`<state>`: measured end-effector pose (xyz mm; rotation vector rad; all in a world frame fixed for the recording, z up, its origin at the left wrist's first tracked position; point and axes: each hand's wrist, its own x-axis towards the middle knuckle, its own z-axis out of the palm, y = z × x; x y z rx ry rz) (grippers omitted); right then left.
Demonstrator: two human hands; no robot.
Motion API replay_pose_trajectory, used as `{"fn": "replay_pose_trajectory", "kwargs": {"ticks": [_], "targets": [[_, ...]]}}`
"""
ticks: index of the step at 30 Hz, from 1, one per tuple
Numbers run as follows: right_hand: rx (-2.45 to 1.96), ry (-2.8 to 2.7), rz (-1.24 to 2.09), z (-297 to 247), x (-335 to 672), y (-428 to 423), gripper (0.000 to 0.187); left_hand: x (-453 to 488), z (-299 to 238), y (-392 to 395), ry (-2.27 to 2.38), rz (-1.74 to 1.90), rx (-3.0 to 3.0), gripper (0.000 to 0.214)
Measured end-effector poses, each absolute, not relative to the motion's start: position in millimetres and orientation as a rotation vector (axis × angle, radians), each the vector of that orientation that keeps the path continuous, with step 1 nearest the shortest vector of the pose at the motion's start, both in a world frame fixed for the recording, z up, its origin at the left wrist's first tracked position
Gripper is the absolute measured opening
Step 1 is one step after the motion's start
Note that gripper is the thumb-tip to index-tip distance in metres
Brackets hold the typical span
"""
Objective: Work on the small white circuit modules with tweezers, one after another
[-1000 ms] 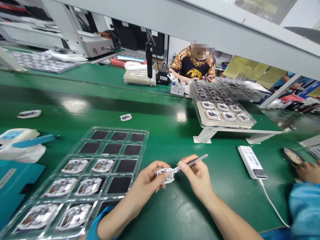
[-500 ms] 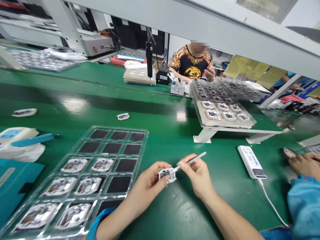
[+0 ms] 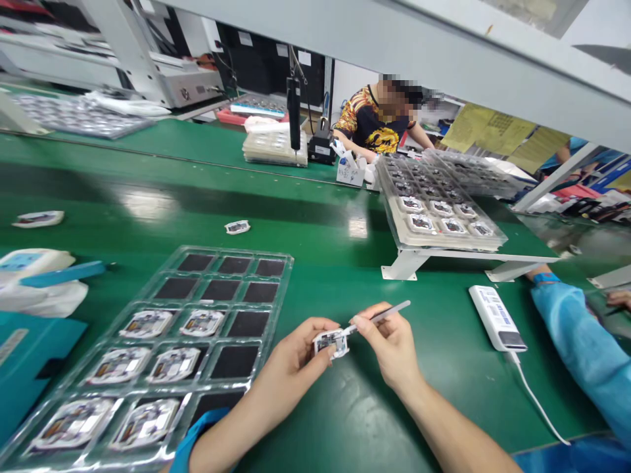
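My left hand (image 3: 306, 351) pinches a small white device housing (image 3: 331, 343) with electronic parts inside, thumb across its face. In my right hand (image 3: 389, 341) is a slim grey stick tool (image 3: 393, 311), held like a pen, its lower tip at the housing's upper right edge. To the left lies a clear plastic tray (image 3: 283, 289) with dark-lined pockets. Several similar white housings (image 3: 173, 365) sit in its nearer pockets.
Two loose housings, one nearer the middle (image 3: 237, 227) and one far left (image 3: 38, 219), lie on the green table (image 3: 345, 414). A white corded device (image 3: 497, 318) rests at right, near a co-worker's blue sleeve (image 3: 574, 335). Stacked trays (image 3: 438, 240) stand on a raised shelf; another person (image 3: 379, 125) sits behind.
The co-worker's arm at right has reached forward toward the raised shelf. The person behind has lowered a hand. My hands keep nearly the same hold, with the stick tool's tip slightly shifted at the housing.
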<state>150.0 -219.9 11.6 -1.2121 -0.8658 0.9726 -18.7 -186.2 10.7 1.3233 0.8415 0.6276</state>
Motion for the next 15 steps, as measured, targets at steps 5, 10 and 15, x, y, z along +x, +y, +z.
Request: {"fn": "replay_pose_trajectory", "kwargs": {"ticks": [5,10,15], "targets": [[-1.221,-0.873,0.983,12.3,150.6,-220.3,0.020,-19.3,7.1,-186.6,0.847,0.633,1.349,0.025],[-1.229,-0.912,0.955,12.9,150.9,-221.6,0.016,-20.9,5.6,-187.2,0.848,0.629,1.378,0.024],[-1.226,-0.976,0.923,14.1,151.4,-223.5,0.012,-21.3,10.1,-186.0,0.863,0.646,1.364,0.023]]}}
